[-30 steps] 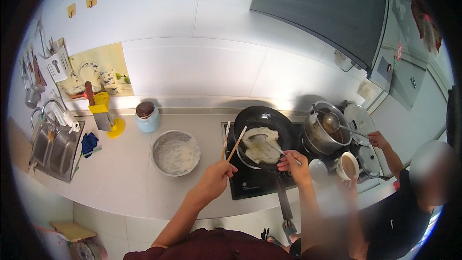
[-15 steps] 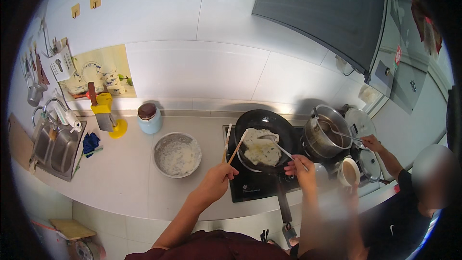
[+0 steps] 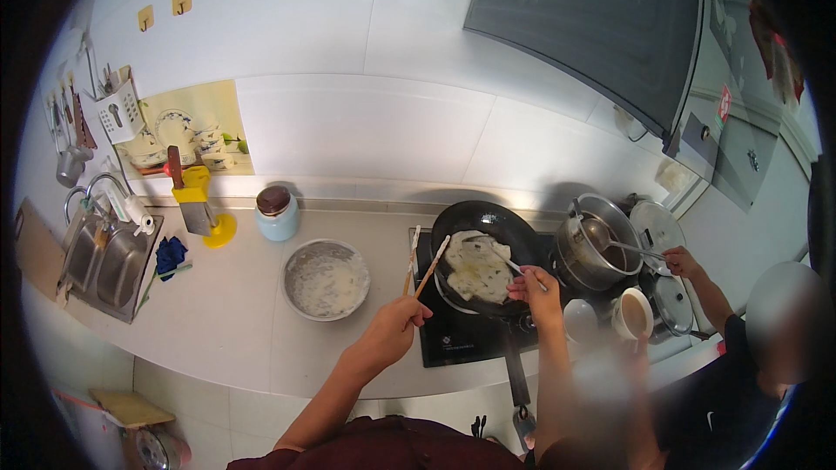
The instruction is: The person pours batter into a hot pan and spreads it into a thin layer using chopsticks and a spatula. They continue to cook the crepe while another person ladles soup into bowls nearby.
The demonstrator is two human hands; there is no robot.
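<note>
A black wok [image 3: 514, 228] sits on the cooktop with a pale, floppy flatbread [image 3: 475, 274] in it. My right hand [image 3: 535, 289] is closed on a metal spoon [image 3: 515, 267], whose far end rests over the flatbread's upper part. To the left of the wok, my left hand [image 3: 389, 329] grips a pair of wooden chopsticks [image 3: 426, 277]. Their tips are whitened and spread apart at the wok's left rim, not touching the bread. A metal bowl [image 3: 301, 306] smeared with white dough or flour stands left of my left hand.
At right, another person's hand [image 3: 685, 262] holds a ladle [image 3: 638, 250] over a steel pot [image 3: 585, 263]; their other arm reaches a white bowl [image 3: 623, 327]. The wok's handle [image 3: 516, 376] juts past the counter edge. A blue jar [image 3: 279, 225] and a sink [image 3: 119, 274] are leftward.
My right hand and the spoon have shifted slightly up and left across the flatbread. The other person's ladle has come up, its bowl now showing in the pot. The chopsticks stay at the rim.
</note>
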